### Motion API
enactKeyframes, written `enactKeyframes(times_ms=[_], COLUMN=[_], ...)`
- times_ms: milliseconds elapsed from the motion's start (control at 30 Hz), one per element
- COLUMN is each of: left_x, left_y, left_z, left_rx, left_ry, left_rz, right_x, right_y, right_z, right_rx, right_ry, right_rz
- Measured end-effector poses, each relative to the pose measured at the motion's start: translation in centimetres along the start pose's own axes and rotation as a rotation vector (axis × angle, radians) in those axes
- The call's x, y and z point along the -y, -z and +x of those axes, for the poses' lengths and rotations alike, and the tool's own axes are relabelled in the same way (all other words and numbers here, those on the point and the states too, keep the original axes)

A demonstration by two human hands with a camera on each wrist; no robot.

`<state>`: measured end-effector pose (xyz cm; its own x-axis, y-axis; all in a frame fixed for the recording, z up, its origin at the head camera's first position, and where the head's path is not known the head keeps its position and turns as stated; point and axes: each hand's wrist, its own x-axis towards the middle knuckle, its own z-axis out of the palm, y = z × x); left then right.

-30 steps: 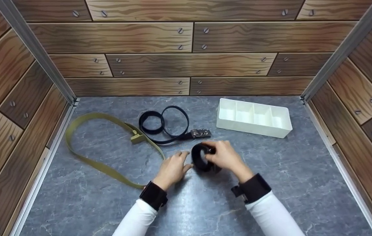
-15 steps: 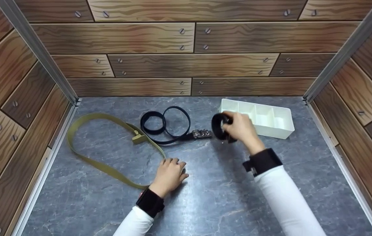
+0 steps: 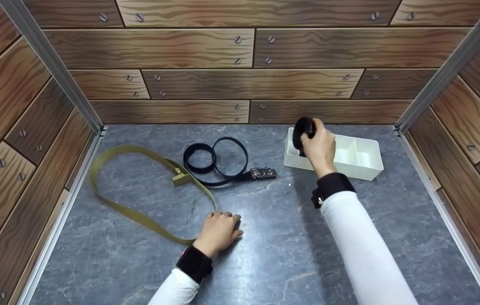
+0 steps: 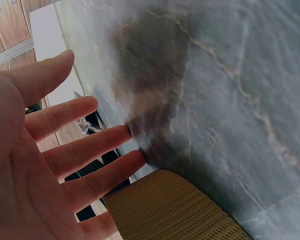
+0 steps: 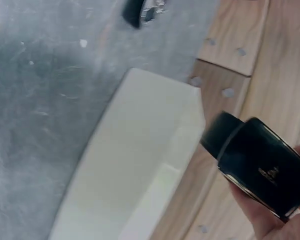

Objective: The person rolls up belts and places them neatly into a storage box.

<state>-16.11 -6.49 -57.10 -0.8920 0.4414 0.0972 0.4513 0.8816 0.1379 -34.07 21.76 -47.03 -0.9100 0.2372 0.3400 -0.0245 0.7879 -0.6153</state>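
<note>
In the head view my right hand point(image 3: 320, 148) grips a rolled-up black belt point(image 3: 302, 132) above the left end of a white divided tray point(image 3: 356, 169). The right wrist view shows that belt's dark, glossy buckle point(image 5: 267, 167) with a small gold mark, between fingers and thumb. My left hand point(image 3: 218, 233) holds nothing and lies low over the table, beside the olive webbing belt point(image 3: 138, 218). Its fingers are spread and nearly straight in the left wrist view, near the olive webbing point(image 4: 175, 210). Whether they touch the webbing is unclear.
A second black belt point(image 3: 197, 170), loosely coiled, lies left of the tray, its ornate metal buckle point(image 3: 263, 173) pointing right. The olive belt's buckle point(image 3: 182, 178) rests close to that coil. Wood-patterned walls point(image 3: 189, 84) enclose the grey marbled table point(image 3: 261, 262).
My right hand has carried the rolled black belt away from my left hand, forward and right, to above the tray. My left hand has drawn slightly back toward me.
</note>
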Motion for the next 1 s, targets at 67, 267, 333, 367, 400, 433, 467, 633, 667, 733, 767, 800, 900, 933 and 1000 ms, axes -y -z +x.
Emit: enactKeyframes(times_ms=[67, 267, 333, 367, 400, 433, 467, 633, 667, 733, 767, 800, 900, 933, 1000], left_x=[0.0, -0.3, -0.5, -0.5, -0.6, -0.6, -0.7, -0.7, -0.6, -0.5, -0.5, -0.4, -0.3, -0.3, -0.2], left_y=[0.1, 0.0, 0.0, 0.0, 0.0, 0.0, 0.0, 0.1, 0.1, 0.2, 0.1, 0.2, 0.2, 0.2, 0.1], left_z=[0.0, 0.2, 0.3, 0.3, 0.3, 0.4, 0.4, 0.5, 0.5, 0.4, 0.4, 0.4, 0.4, 0.4, 0.3], left_rx=[0.012, 0.023, 0.030, 0.037, 0.045, 0.053, 0.060, 0.073, 0.068, 0.062, 0.061, 0.059, 0.053, 0.051, 0.040], left_ry=[-0.001, 0.000, -0.001, -0.003, -0.004, -0.004, -0.004, 0.006, 0.007, 0.008, 0.008, 0.009, 0.014, 0.016, 0.019], left_rz=[-0.008, -0.015, -0.012, -0.011, -0.010, -0.009, -0.008, 0.008, 0.012, 0.017, 0.017, 0.017, 0.007, 0.004, 0.000], right_x=[-0.4, -1.5, -1.9, -2.2, -2.4, -2.6, -2.9, -3.4, -3.4, -3.4, -3.3, -3.2, -2.8, -2.7, -2.5], right_y=[-0.6, -2.1, -2.6, -2.8, -3.0, -3.2, -3.3, -3.7, -3.8, -4.0, -4.0, -4.1, -4.3, -4.3, -4.4], right_z=[0.2, 0.2, 0.0, -0.1, -0.2, -0.3, -0.4, -0.7, -0.8, -1.0, -1.1, -1.3, -1.6, -1.7, -1.9], right_rx=[-0.023, -0.049, -0.060, -0.066, -0.070, -0.072, -0.072, -0.024, -0.013, 0.002, 0.008, 0.009, 0.012, 0.014, 0.028], right_ry=[-0.037, -0.081, -0.083, -0.086, -0.087, -0.089, -0.092, -0.094, -0.089, -0.066, -0.054, -0.039, 0.006, 0.018, 0.041], right_rz=[0.015, 0.058, 0.057, 0.056, 0.054, 0.053, 0.051, 0.010, -0.004, -0.036, -0.053, -0.067, -0.109, -0.119, -0.132])
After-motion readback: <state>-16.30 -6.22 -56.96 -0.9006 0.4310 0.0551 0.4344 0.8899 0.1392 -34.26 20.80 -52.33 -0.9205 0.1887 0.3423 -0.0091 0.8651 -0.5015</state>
